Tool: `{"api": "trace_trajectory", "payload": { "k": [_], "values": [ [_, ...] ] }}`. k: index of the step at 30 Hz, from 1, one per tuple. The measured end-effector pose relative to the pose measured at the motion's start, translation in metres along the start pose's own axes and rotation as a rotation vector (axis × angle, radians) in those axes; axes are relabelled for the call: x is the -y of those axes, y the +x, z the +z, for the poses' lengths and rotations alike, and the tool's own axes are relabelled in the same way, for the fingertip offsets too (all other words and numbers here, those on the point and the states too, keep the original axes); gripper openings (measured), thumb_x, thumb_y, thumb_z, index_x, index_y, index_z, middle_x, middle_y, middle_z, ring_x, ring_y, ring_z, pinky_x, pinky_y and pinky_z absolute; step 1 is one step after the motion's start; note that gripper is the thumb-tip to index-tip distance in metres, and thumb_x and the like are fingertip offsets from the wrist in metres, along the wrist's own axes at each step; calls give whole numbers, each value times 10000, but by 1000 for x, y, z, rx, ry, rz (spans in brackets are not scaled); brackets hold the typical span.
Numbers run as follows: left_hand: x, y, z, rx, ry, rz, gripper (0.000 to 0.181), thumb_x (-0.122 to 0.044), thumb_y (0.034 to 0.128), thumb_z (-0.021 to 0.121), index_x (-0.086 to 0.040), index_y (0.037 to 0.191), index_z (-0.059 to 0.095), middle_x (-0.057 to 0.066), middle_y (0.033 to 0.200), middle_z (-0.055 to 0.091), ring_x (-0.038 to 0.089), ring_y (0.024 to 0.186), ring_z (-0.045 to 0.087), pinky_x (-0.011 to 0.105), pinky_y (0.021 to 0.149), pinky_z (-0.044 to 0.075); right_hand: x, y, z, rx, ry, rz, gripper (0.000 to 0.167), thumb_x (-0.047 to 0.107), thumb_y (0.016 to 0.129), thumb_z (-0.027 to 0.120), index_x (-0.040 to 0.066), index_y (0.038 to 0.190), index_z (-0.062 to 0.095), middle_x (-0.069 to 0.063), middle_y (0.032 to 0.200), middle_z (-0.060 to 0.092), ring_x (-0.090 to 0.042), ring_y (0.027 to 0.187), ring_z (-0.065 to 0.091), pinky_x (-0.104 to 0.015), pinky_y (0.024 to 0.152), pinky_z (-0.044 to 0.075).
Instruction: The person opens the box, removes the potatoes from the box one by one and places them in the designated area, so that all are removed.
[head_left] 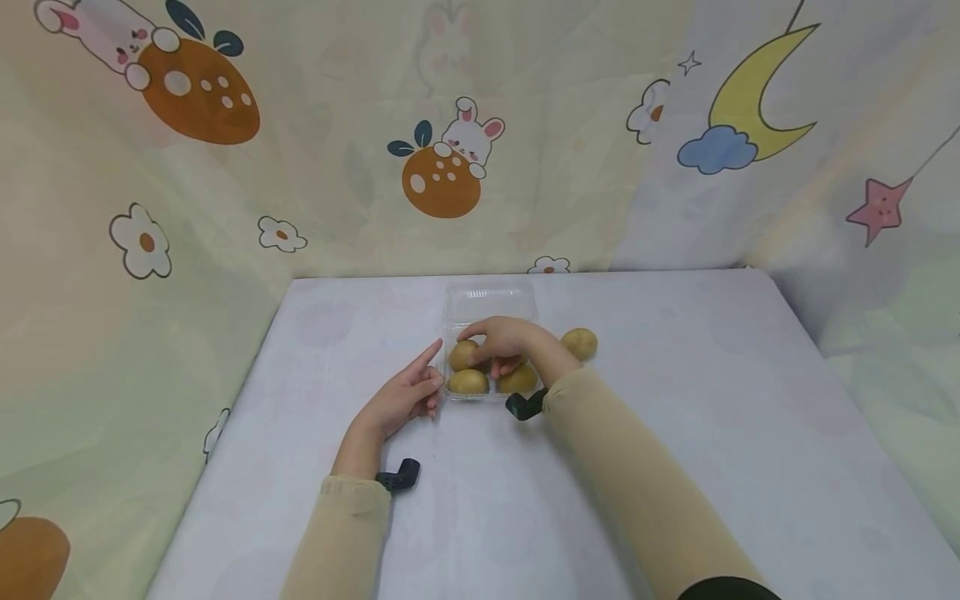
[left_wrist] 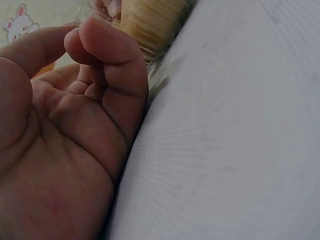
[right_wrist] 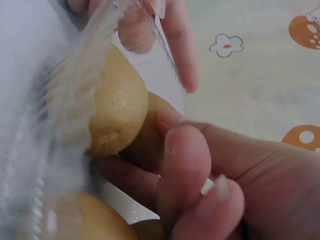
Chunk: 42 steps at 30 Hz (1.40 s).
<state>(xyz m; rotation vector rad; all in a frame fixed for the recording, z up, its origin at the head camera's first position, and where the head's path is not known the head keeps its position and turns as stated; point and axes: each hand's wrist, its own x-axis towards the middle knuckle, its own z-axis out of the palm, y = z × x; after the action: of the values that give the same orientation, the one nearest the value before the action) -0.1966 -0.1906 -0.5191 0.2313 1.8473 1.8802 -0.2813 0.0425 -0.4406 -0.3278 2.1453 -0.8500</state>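
The held potato (head_left: 459, 358) sits in the back left part of a clear plastic container (head_left: 477, 397), which stands toward the tabletop's far edge, nearer the far left corner than the far right. The right hand (head_left: 506, 340) reaches in from above and grips this potato between thumb and fingers. Those fingers cover much of it in the head view, so its long axis cannot be told; the right wrist view shows the thumb against its skin, behind another potato.

That front left potato (head_left: 468, 382) lies with its long axis running left to right, parallel to the tabletop's near edge. A front right potato (head_left: 517, 380) rests beside it, partly under the right wrist. The container's lid (head_left: 491, 300) lies folded back toward the far edge.

The left hand (head_left: 408, 392) is at the container's left side, index finger stretched toward the far edge, the other fingers bent, gripping nothing. The left wrist view alone shows its palm, and the ribbed front wall with a potato behind it.

Outside, right of the container, a loose potato (head_left: 580, 343) lies on the tabletop (head_left: 675, 433), slightly longer left to right. Patterned cloth (head_left: 570, 167) hangs beyond the far edge.
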Motion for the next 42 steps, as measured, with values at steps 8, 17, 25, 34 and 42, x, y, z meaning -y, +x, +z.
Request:
{"api": "trace_trajectory", "payload": {
  "k": [8, 17, 25, 34, 42],
  "values": [
    [0, 0, 1, -25, -1, -17, 665, -223, 1000, 583, -447, 1536, 260, 24, 887, 463, 162, 713, 483, 294, 643, 516, 0, -1, 3, -74, -21, -14, 485, 271, 916, 703, 321, 1379, 564, -105, 928, 681, -112, 484, 540, -212, 471, 465],
    [0, 1, 2, -33, -7, -28, 663, -216, 998, 585, -448, 1532, 269, 28, 887, 464, 168, 717, 480, 298, 648, 511, -6, -4, 2, -87, -1, -43, 495, 284, 906, 712, 332, 1376, 563, -87, 827, 664, -106, 482, 521, -209, 461, 442],
    [0, 1, 1, -24, -22, -22, 666, -213, 1002, 577, -431, 1542, 253, 27, 878, 461, 151, 709, 473, 294, 641, 515, -17, -9, -5, -72, 85, -138, 462, 290, 913, 707, 355, 1350, 572, -119, 863, 652, -134, 489, 523, -219, 466, 415],
    [-2, 0, 2, -19, -32, -19, 674, -172, 1012, 552, -408, 1556, 232, 18, 884, 453, 140, 705, 464, 283, 630, 514, -23, -13, -10, -70, 93, -151, 454, 334, 901, 720, 417, 1324, 577, -142, 742, 604, -150, 482, 489, -262, 486, 411],
    [-1, 2, 1, -6, -31, -21, 679, -187, 1014, 553, -417, 1557, 218, 17, 882, 454, 134, 701, 467, 285, 624, 515, -29, -22, -14, -79, 102, -245, 494, 308, 905, 714, 409, 1359, 546, -92, 1028, 729, -158, 516, 508, -270, 498, 446]
  ]
}}
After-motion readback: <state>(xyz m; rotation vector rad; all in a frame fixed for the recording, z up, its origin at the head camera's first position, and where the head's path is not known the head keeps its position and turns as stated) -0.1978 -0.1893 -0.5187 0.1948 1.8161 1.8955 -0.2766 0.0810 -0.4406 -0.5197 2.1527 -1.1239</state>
